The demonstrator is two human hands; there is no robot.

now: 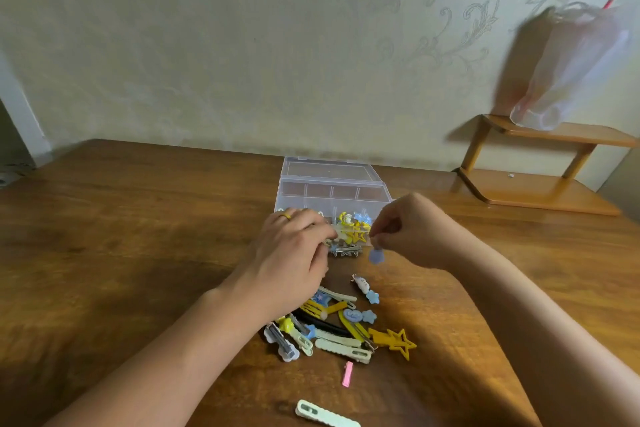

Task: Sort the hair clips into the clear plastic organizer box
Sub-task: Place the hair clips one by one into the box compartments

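The clear plastic organizer box stands open on the wooden table, with yellow and blue clips in its near compartments. My right hand pinches a small blue flower clip, which dangles just in front of the box. My left hand lies over the box's near left corner with its fingers curled; what they hold is hidden. A pile of several hair clips lies near me, including a yellow star clip.
A pink clip and a pale green clip lie apart near the table's front edge. A small wooden shelf stands at the back right against the wall, with a plastic bag hanging above it.
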